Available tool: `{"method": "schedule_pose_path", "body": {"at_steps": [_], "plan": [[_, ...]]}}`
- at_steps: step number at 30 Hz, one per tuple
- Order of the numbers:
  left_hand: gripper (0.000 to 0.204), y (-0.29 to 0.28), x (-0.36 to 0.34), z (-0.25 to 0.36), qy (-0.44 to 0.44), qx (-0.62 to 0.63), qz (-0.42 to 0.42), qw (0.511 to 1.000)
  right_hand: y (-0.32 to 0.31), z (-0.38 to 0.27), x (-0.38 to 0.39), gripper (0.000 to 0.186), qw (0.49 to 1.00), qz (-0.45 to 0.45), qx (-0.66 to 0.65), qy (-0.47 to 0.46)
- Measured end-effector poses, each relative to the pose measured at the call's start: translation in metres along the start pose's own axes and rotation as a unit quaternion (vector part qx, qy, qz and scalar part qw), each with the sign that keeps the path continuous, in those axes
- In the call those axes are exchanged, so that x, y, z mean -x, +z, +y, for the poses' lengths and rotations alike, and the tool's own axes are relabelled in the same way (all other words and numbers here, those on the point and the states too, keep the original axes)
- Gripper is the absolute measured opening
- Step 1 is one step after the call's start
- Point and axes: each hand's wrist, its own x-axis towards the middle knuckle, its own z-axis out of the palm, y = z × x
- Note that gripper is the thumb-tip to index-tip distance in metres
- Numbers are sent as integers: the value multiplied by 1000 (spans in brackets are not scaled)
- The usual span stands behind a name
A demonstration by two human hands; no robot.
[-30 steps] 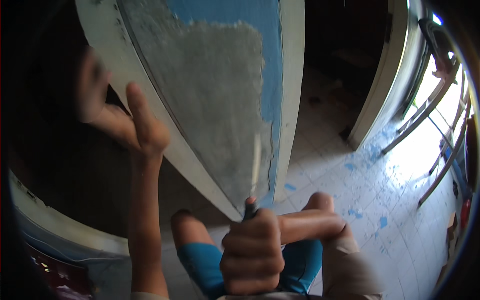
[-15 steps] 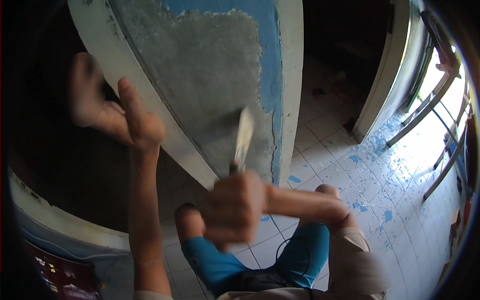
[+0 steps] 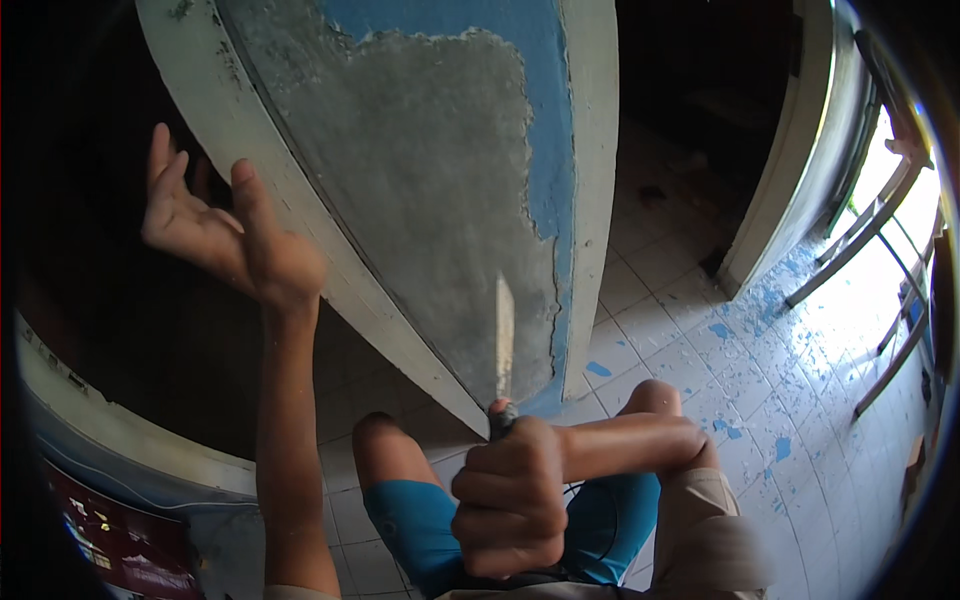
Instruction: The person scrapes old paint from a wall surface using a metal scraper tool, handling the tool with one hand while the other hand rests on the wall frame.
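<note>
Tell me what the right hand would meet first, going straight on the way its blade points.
Probably the grey patch of wall, with the blade in the right hand reaching it first; depth is unclear, so the tip may already touch.

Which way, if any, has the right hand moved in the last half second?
Yes: the right hand is lower and farther right in view, relative to the grey patch.

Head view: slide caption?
Right hand holds a flat-bladed tool before a partly blue wall; left hand open.
</note>
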Motion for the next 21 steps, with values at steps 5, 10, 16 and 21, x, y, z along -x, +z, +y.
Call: {"method": "schedule_pose_path", "body": {"at_steps": [5,10,16,21], "plan": [[42,-5,-4,7,-18,25,6,1000,3,6,-1,28,999,-39,-33,-15],[43,-5,-2,12,-17,20,-12,1000,9,27,16,43,1000,26,-3,-1],[43,-7,-3,6,0,11,-18,1000,-2,35,11,43,1000,-16,14,18],[44,-2,-1,4,-7,48,-9,999,-4,21,8,43,1000,-15,9,-11]]}}
